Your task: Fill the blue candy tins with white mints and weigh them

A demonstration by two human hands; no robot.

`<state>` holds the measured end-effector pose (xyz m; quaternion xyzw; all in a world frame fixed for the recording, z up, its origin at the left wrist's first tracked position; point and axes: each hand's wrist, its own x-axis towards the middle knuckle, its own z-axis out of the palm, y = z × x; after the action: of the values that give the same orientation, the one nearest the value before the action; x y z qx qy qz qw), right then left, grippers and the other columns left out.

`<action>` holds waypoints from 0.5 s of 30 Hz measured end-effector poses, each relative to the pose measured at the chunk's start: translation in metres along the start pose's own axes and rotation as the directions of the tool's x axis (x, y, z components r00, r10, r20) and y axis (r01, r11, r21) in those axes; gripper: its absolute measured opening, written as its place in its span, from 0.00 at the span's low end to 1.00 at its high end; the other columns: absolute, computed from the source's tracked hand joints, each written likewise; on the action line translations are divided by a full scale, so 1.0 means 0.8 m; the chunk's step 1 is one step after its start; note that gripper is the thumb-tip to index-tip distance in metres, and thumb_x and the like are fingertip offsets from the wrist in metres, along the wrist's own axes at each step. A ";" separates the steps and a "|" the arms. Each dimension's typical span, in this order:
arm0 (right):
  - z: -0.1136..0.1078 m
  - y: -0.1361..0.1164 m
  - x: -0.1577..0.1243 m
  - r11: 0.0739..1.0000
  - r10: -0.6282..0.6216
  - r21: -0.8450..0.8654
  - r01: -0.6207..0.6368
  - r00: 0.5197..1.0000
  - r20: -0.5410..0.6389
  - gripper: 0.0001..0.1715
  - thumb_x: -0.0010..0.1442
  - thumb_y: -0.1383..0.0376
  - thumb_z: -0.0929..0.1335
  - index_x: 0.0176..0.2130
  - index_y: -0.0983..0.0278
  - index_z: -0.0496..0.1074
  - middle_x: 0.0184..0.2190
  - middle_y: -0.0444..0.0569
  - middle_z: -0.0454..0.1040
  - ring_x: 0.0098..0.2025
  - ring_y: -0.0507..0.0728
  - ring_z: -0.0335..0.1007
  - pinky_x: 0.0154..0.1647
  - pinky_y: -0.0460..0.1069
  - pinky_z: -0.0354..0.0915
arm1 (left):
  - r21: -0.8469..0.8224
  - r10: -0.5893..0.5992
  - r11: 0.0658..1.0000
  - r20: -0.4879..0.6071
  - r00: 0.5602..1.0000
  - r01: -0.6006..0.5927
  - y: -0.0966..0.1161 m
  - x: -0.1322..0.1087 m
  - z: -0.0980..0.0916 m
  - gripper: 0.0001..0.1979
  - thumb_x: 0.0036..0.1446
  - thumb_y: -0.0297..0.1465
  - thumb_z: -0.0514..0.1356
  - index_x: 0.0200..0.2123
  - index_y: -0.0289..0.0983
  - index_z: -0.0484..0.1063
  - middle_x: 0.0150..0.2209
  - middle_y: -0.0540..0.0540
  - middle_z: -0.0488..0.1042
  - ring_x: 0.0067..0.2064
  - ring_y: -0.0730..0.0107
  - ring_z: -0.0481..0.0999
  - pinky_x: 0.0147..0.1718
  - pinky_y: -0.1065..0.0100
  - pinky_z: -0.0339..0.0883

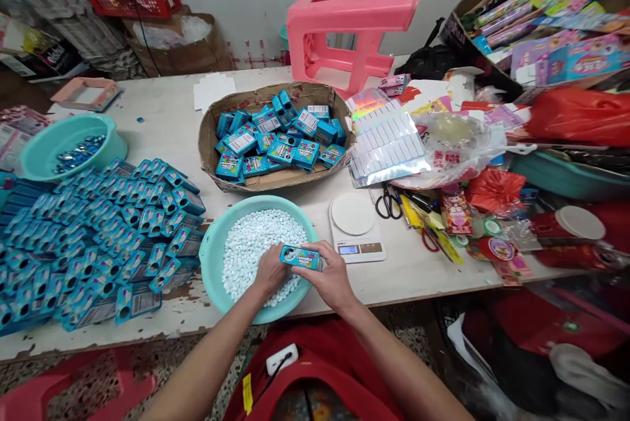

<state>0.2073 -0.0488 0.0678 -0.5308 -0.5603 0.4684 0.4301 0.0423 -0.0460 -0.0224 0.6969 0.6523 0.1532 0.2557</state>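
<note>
While your right hand (335, 280) grips a teal Caramelo Macizo box (310, 260) above the basin (210, 263) of white candies (260, 231), your left hand (270, 271) curls by it, hold unclear, with the tray boxes (281, 150) seemingly done and the stacked boxes (184, 241) seemingly left.

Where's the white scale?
In the head view, the white scale sits right of centre, between the turquoise basin and the black-handled scissors.

Fairly bright, even light lay over my white table (160, 116), glinting in rainbow colours off the silvery sheet (386, 139) and fading to gloom at lower right, while the blue box (304, 258) I held looked sharp and the stretched outer edges blurred.
</note>
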 end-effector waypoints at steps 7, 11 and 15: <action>0.014 0.009 0.003 0.999 0.005 -0.047 -0.005 1.000 0.015 0.20 0.46 0.63 0.76 0.40 0.61 0.73 0.36 0.47 0.72 0.41 0.58 0.71 0.43 0.52 0.67 | -0.453 -0.355 0.852 -0.132 0.926 0.262 -0.003 -0.003 -0.048 0.16 0.59 0.43 0.45 0.26 0.39 0.61 0.21 0.51 0.63 0.21 0.70 0.63 0.20 0.69 0.58; 0.031 0.013 0.004 0.992 -0.044 -0.115 0.050 0.997 0.056 0.20 0.46 0.65 0.76 0.40 0.60 0.73 0.36 0.47 0.73 0.41 0.58 0.70 0.43 0.53 0.66 | -0.926 -0.489 0.341 -0.027 0.872 0.162 0.030 -0.004 -0.097 0.11 0.54 0.41 0.54 0.29 0.39 0.60 0.23 0.53 0.62 0.20 0.76 0.62 0.16 0.74 0.54; 0.047 0.012 0.004 0.985 -0.067 -0.149 0.084 0.991 0.115 0.21 0.46 0.68 0.76 0.41 0.61 0.73 0.37 0.47 0.72 0.41 0.58 0.70 0.43 0.53 0.66 | -0.996 -0.494 -0.087 0.022 0.869 -0.024 0.059 0.001 -0.121 0.10 0.50 0.36 0.60 0.27 0.37 0.63 0.24 0.52 0.65 0.23 0.76 0.67 0.19 0.74 0.60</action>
<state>0.1721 -0.0481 0.0509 -0.5142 -0.6371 0.4356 0.3741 0.0288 -0.0310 0.0830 0.1253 0.4871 0.6461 0.5741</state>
